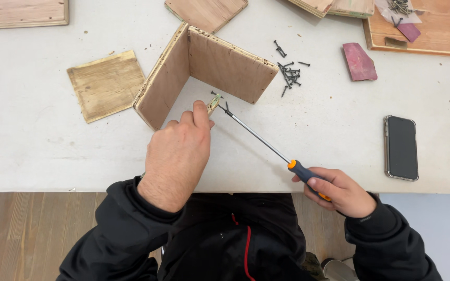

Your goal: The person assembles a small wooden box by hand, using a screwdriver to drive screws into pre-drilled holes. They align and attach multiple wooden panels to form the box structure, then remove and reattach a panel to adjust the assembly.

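My left hand [179, 151] pinches a small wooden piece [213, 103] just in front of two plywood panels joined in an L shape [204, 70] that stand on edge on the white table [37, 151]. My right hand [339, 191] grips the grey and orange handle of a long screwdriver [266, 147]. Its shaft slants up left and its tip meets a black screw [225, 110] at the small piece. Another black screw [215, 94] lies just behind it.
A loose pile of black screws [289, 73] lies right of the panels. A square plywood piece [108, 85] lies to the left, a red sanding block [359, 61] and a dark phone [401, 148] to the right. More boards line the far edge.
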